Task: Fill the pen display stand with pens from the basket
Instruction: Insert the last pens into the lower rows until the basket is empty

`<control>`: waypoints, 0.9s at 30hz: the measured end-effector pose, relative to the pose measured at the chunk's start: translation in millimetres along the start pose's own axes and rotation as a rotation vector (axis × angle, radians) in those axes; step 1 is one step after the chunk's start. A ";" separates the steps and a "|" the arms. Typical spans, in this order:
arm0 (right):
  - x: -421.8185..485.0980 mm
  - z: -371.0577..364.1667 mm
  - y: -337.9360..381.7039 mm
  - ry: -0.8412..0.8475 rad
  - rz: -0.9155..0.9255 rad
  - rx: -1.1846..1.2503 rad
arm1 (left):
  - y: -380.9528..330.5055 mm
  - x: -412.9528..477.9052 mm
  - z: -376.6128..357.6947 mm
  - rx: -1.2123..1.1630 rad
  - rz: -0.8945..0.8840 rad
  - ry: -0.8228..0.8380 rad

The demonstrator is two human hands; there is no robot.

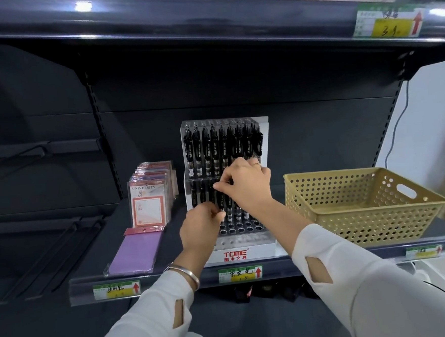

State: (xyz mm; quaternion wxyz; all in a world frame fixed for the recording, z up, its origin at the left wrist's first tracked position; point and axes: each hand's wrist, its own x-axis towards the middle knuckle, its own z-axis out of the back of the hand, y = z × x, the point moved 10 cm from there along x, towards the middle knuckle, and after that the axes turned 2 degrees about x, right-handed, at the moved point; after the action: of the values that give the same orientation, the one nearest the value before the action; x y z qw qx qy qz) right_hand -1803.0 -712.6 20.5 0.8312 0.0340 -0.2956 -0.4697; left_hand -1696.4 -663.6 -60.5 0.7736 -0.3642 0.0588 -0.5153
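A white stepped pen display stand [236, 254] marked TOME stands mid-shelf. Its upper tier is full of black pens [207, 153]; the lower tier holds several more, with empty holes [242, 227] in the front rows. My left hand [201, 226] and my right hand [246, 186] are both at the lower tier, fingers pinched on one upright black pen [221, 201]. The tan perforated basket [363, 206] sits to the right of the stand; I see no pens inside from this angle.
Packs of notepads [149, 197] and a flat purple pack [136, 252] lie left of the stand. The dark upper shelf [206, 24] overhangs above. Price labels [240, 273] line the shelf's front edge. A white wall with a cable is at right.
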 end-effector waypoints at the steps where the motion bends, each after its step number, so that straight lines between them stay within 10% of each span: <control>1: 0.8 -1.3 0.3 0.004 0.002 0.005 | -1.0 -0.4 0.4 0.018 -0.008 -0.011; 13: -12.3 41.9 -60.7 -0.099 -0.022 0.213 | -31.2 -15.7 19.8 -0.109 -0.190 -0.050; 27: -69.9 70.4 -238.1 0.220 -0.365 -0.029 | -214.9 -36.7 -91.4 0.029 -0.499 0.259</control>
State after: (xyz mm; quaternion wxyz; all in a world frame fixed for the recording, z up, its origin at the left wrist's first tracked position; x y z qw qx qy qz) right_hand -2047.8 -773.5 -33.3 0.7600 0.1262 -0.1851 -0.6101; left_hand -1918.1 -722.5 -3.3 0.6140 -0.2876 0.0584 -0.7327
